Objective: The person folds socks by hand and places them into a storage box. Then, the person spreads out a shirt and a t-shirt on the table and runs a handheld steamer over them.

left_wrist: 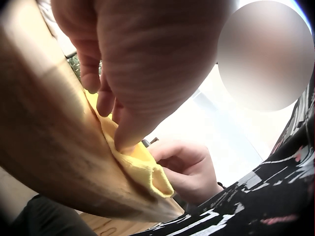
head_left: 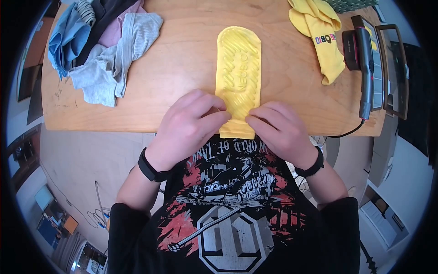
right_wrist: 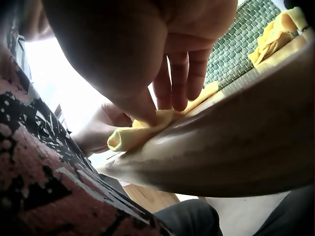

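Observation:
A yellow sock (head_left: 239, 68) with raised ribs and lettering on its sole lies flat, its cuff end over the table's front edge. My left hand (head_left: 189, 125) pinches the left side near the cuff between thumb and fingers. On the opposite side my right hand (head_left: 283, 130) pinches the fabric the same way. In the left wrist view the cuff of the sock (left_wrist: 147, 174) forms an open loop below my left hand (left_wrist: 142, 59). The right wrist view shows my right hand (right_wrist: 147, 54) with its thumb on the sock (right_wrist: 130, 137).
Grey, blue, dark and pink clothes (head_left: 102, 68) lie at the table's back left. Another yellow sock (head_left: 326, 45) is at the back right, beside a corded hair straightener (head_left: 366, 73) and an open framed case (head_left: 394, 68). A green woven basket (head_left: 349, 4) stands behind.

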